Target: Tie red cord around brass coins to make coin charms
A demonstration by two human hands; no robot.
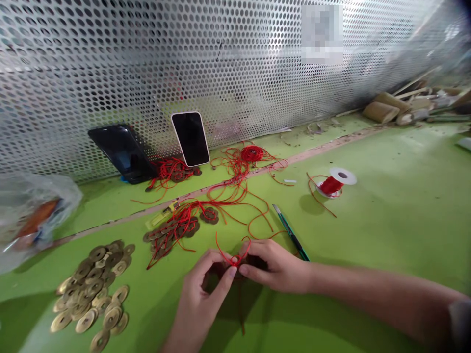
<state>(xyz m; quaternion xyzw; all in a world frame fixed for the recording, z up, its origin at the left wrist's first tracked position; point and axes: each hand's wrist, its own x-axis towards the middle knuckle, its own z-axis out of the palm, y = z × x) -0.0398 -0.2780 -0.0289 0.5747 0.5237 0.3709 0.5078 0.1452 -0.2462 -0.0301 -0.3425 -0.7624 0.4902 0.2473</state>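
Observation:
My left hand (209,282) pinches a red cord (234,261) between thumb and forefinger, near the front of the green table. From the other side, the fingertips of my right hand (272,264) close on the same cord, which forms a small loop or knot with two ends sticking up. One more length hangs below my hands; whatever sits beneath the knot is hidden by my fingers. Just behind my right hand lies a green utility knife (292,233) with its blade out. Coins strung with red cord (172,233) lie beyond my left hand.
Loose brass coins (91,284) are heaped at left, by a clear plastic bag (37,220). Two phones, one black (123,152) and one white-edged (190,138), lean on the perforated metal panel (235,63). Tangled red cord (252,153) and a spool (333,184) lie farther back.

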